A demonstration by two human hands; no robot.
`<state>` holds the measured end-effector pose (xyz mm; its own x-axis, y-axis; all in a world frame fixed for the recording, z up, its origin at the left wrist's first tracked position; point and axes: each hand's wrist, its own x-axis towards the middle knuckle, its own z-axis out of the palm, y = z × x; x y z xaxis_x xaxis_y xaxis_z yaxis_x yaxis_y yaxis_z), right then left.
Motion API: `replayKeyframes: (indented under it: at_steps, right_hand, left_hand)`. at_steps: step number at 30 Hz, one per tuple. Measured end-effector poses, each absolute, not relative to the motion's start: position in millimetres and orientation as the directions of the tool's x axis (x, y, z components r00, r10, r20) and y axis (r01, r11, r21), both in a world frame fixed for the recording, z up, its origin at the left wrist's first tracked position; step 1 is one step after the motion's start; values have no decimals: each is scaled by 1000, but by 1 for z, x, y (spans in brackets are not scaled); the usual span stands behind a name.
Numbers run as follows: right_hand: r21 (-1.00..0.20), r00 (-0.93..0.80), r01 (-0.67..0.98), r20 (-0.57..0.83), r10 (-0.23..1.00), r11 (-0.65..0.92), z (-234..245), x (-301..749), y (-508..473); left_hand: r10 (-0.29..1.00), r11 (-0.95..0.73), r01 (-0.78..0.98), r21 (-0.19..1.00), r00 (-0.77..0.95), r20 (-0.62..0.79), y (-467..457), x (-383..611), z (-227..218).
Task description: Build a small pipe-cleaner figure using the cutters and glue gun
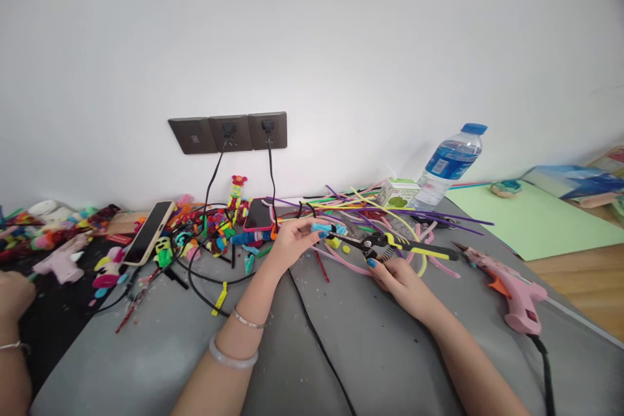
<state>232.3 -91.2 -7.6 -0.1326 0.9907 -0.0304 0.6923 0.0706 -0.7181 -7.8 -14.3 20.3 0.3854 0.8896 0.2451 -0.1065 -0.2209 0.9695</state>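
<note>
My left hand (pixel 294 244) pinches a small light-blue fuzzy piece (pixel 324 228), which looks like bent pipe cleaner. Black-and-yellow pliers (pixel 390 244) are in my right hand (pixel 402 286), its fingers closed round the handles. The jaws of the pliers reach the blue piece; whether they bite into it is too small to tell. Just behind both hands lie loose pipe cleaners (pixel 341 201) in purple, yellow, pink and other colours.
A pink glue gun (pixel 521 302) lies at right on the grey table (pixel 361 357). Behind stand a water bottle (pixel 449 166) and a small box (pixel 397 193). Phones (pixel 151 232), cables and fuzzy figures (pixel 164 251) crowd the left. Another person's hand (pixel 14 299) is at far left.
</note>
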Motion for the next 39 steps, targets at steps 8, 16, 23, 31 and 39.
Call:
replayKeyframes:
  at_steps: [8, 16, 23, 31, 39]
  right_hand:
    - [-701, -103, 711, -32, 994, 51, -6, 231, -91]
    - [-682, -105, 730, -43, 994, 48, -12, 233, -90]
    - [-660, -89, 751, -73, 993, 19, -10, 233, -89]
    - [-656, -107, 754, -60, 992, 41, -11, 234, -89]
    - [-671, -119, 738, -26, 993, 71, -10, 233, -89]
  left_hand:
    - [873, -182, -149, 972, 430, 229, -13, -9, 19]
    - [873, -182, -152, 971, 430, 231, -12, -10, 6]
    - [876, -147, -236, 961, 420, 237, -14, -8, 11]
    - [889, -102, -288, 952, 404, 218, -16, -7, 15]
    - [935, -106, -255, 961, 304, 184, -11, -6, 4]
